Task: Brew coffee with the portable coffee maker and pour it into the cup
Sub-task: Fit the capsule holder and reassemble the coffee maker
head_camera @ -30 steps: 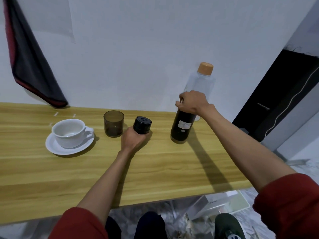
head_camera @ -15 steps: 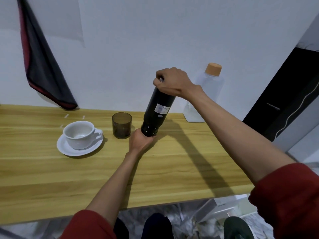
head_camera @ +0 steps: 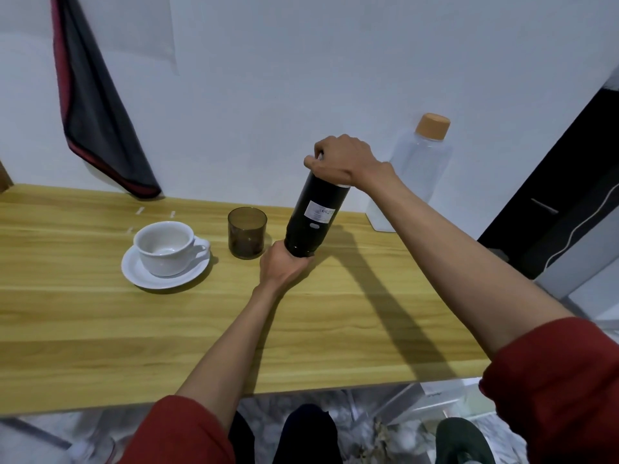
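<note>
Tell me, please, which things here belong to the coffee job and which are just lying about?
Job: black coffee maker, held by left hand and right hand; white cup on saucer.
Lying about: smoky tumbler; capped bottle; hanging cloth.

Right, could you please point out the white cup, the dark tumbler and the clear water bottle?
white cup [head_camera: 161,262]: head view, on its outer front wall.
dark tumbler [head_camera: 247,242]: head view, on its side wall.
clear water bottle [head_camera: 425,169]: head view, on its body below the cap.
</note>
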